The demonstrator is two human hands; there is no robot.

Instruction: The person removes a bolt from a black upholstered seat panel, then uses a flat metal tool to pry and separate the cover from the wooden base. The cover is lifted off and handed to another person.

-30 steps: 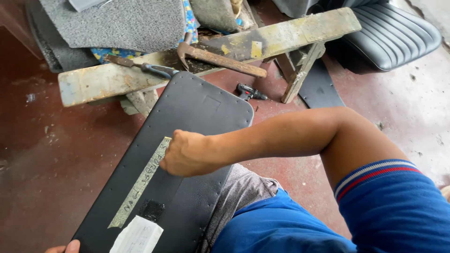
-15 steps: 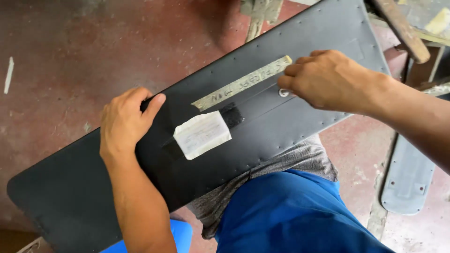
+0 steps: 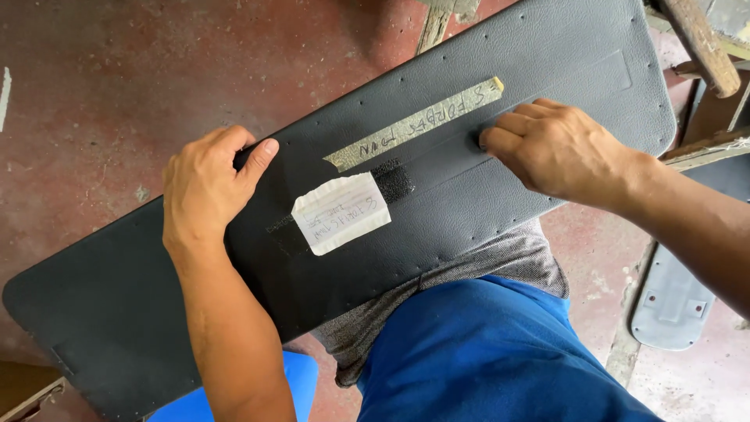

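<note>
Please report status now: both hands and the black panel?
Left hand flat on black panel. Right hand fingertips pressing beside tape strip. White paper label between hands. Nothing blocking.

— What is lying around the edges?
— A stained reddish concrete floor (image 3: 156,86) is filling the upper left; weathered wooden planks (image 3: 699,47) are crossing the upper right, and a grey panel (image 3: 672,301) is resting lower right.
</note>
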